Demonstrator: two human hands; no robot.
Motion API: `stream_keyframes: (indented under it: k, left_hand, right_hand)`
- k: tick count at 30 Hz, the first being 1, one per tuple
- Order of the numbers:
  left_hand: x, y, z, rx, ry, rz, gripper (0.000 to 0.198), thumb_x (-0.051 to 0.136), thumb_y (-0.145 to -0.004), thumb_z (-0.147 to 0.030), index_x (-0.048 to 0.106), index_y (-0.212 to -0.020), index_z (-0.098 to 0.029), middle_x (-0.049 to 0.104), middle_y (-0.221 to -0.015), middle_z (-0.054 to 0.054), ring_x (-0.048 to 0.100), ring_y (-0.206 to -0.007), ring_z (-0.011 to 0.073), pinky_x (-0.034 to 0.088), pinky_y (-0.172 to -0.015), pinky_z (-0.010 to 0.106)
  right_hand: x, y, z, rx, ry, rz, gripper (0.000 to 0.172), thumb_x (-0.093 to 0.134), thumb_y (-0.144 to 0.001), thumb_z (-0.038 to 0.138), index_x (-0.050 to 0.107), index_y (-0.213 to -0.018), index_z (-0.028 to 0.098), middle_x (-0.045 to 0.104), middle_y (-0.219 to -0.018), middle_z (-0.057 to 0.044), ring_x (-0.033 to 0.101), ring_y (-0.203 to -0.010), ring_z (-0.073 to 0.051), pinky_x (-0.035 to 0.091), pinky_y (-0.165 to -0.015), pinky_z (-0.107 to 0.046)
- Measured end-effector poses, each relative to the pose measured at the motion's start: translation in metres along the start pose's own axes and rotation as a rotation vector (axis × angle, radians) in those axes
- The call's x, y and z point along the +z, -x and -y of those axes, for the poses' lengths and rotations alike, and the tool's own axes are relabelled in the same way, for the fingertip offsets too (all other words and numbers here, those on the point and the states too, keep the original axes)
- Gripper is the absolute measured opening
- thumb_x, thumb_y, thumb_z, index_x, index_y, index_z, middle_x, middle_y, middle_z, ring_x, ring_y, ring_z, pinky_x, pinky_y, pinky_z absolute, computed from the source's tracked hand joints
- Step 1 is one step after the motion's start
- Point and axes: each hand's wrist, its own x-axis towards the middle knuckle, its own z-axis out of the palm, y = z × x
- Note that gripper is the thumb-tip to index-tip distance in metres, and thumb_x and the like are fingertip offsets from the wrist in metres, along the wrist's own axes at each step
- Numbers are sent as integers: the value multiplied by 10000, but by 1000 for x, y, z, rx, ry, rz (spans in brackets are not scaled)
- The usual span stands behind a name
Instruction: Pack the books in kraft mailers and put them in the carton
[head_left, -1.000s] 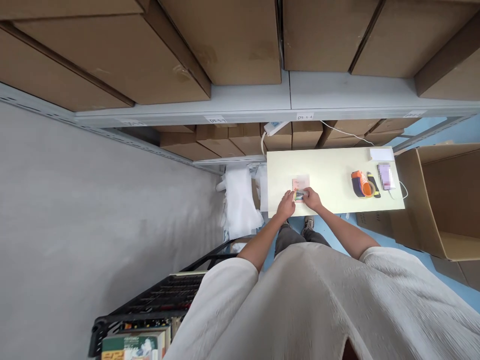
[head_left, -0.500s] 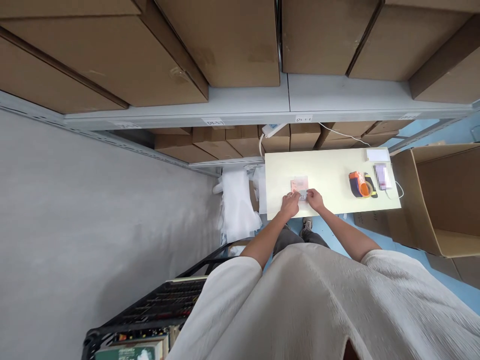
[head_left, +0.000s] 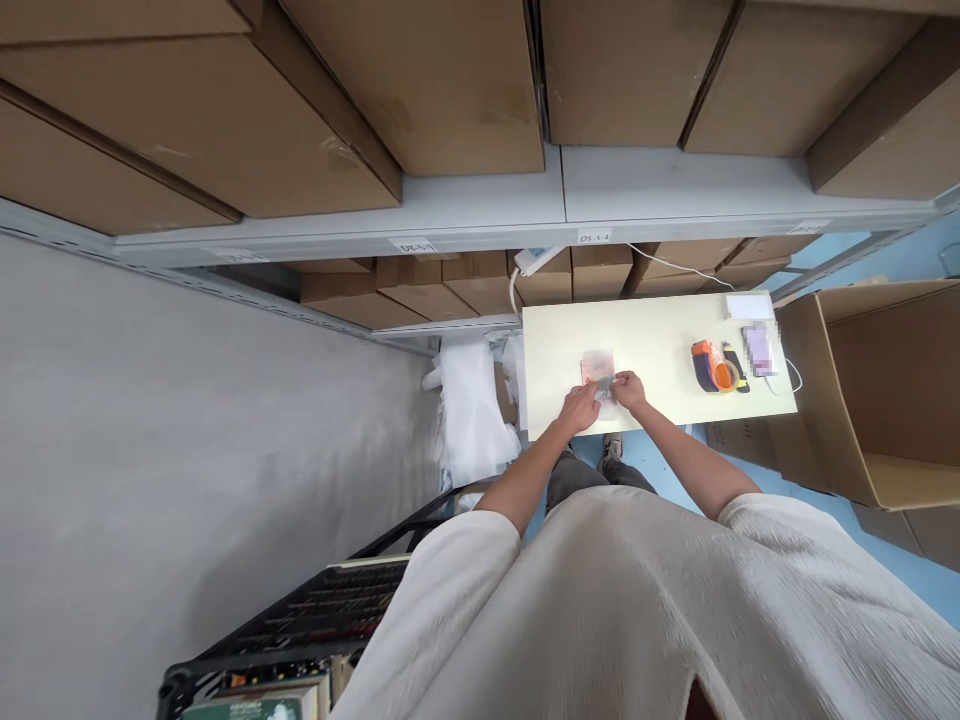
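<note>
A small flat pink packet (head_left: 597,366) lies on the cream tabletop (head_left: 652,340), with a pale, see-through edge like clear plastic. Across its near part is a greyish strip or flap (head_left: 604,384), too small to make out well. My left hand (head_left: 580,408) rests at the packet's lower left, its fingertips pressed on the near part. On the other side, my right hand (head_left: 628,389) pinches the right end of the greyish flap between thumb and fingers. Both hands are close together, and their fingers partly cover the packet.
Right on the table are an orange tape dispenser (head_left: 712,367), a black-and-yellow cutter (head_left: 736,368), a phone (head_left: 760,350) and a white box (head_left: 748,305). A large open carton (head_left: 847,400) stands beyond. Shelves with cardboard boxes (head_left: 465,90) rise ahead; a black crate (head_left: 285,620) holds books, lower left.
My right hand has shifted slightly up at the flap, and the greyish flap looks a little raised. My left hand stays on the packet. The whole view has moved slightly.
</note>
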Motion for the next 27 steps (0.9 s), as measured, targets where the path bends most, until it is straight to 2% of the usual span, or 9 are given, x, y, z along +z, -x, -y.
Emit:
stream_keyframes:
  k: [4,9,13,16,19,21,24,27]
  left_hand:
    - [7,-13,-27,8,39,22,569,516,-1026,-203,545,-1594,-238,632,-1644,124,567,-1513,345,422,-1270,488]
    - [17,-27,-70,-12,78,48,533,513,-1030,-226,551,-1560,-275,649,-1622,113,509,-1576,344,400,-1265,519]
    - [15,-30,-86,-74,177,24,435,476,-1075,-299,563,-1501,-283,719,-1511,123,595,-1482,339,434,-1198,489]
    - [10,-27,-84,-91,229,-62,340,523,-1093,-440,600,-1387,-288,746,-1458,109,605,-1467,344,421,-1203,493]
    - [8,-23,-75,-124,312,-141,323,614,-1069,-523,616,-1284,-282,778,-1356,98,657,-1394,334,460,-1162,460]
    - [8,-21,-65,-181,424,-174,260,641,-1061,-445,612,-1256,-277,791,-1272,82,720,-1269,294,517,-1072,399]
    - [8,-21,-47,-287,567,-209,174,585,-1057,-286,624,-1225,-268,791,-1137,46,762,-1056,235,562,-924,334]
    - [5,-24,-27,-365,566,-242,185,532,-1032,-195,667,-1146,-250,784,-1061,35,756,-985,218,572,-883,317]
  right_hand:
    - [-30,-4,-7,-23,-2,-11,262,623,-729,268,711,-975,242,765,-852,-6,725,-879,-218,561,-779,-304]
    - [-70,-3,-13,10,-22,-33,203,667,-729,290,689,-926,247,724,-785,13,680,-811,-211,532,-759,-305]
    - [-81,2,-8,34,-186,61,211,696,-822,451,661,-894,256,687,-777,3,664,-790,-213,536,-732,-313]
    - [-78,6,1,54,-336,152,372,669,-903,616,677,-896,244,723,-867,-43,678,-813,-211,547,-732,-315]
    - [-69,12,11,36,-398,211,464,639,-941,684,734,-944,230,775,-1049,-80,703,-895,-209,556,-775,-311]
    - [-61,15,17,31,-408,264,497,602,-972,699,766,-981,230,788,-1167,-91,720,-968,-216,559,-802,-311]
    - [-48,19,23,28,-388,332,513,563,-1012,691,797,-1048,236,792,-1287,-97,733,-1047,-228,565,-836,-317]
    - [-36,22,27,6,-336,353,499,582,-1022,672,811,-1096,235,790,-1348,-107,739,-1083,-240,580,-878,-337]
